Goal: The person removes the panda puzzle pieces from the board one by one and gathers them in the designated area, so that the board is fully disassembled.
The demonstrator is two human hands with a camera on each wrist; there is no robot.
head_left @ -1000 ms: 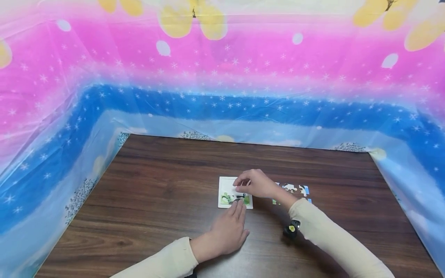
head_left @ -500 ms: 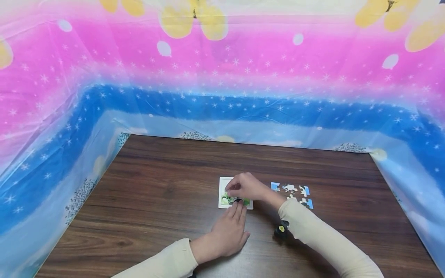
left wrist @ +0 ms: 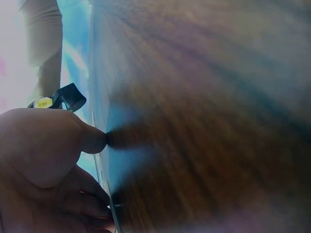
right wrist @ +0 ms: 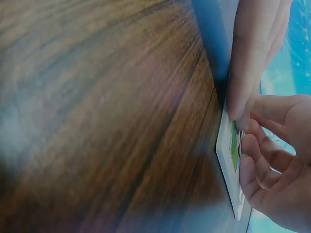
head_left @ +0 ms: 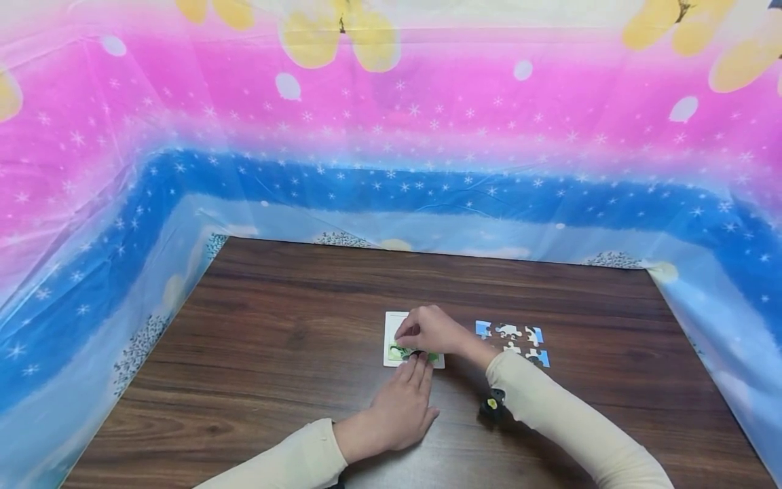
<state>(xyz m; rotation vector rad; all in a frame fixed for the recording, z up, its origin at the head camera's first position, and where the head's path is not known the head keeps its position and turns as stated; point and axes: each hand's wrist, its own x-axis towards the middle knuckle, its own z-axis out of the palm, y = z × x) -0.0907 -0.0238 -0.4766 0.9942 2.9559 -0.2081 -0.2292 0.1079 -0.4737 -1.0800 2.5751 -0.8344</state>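
A small white puzzle tray [head_left: 394, 324] lies on the dark wooden table [head_left: 293, 319], with green pieces [head_left: 398, 352] set along its near edge. My left hand [head_left: 404, 402] lies flat, its straight fingers pressing the tray's near edge. In the right wrist view that fingertip [right wrist: 243, 73] pushes down on the tray [right wrist: 226, 150]. My right hand [head_left: 427, 331] hovers curled over the tray, fingertips pinching a puzzle piece that is mostly hidden. The right hand [right wrist: 274, 170] curls next to the green pieces [right wrist: 234, 141]. My left hand [left wrist: 43, 160] fills the left wrist view's corner.
Several loose blue and white puzzle pieces [head_left: 513, 341] lie to the right of the tray. A black wrist camera [head_left: 492, 405] hangs under my right sleeve [head_left: 568, 414]. A pink and blue starry plastic sheet [head_left: 391, 136] walls the table on three sides.
My right hand has slid left across the tray, uncovering the loose pieces on the right. The left hand has stayed on the tray's near edge.
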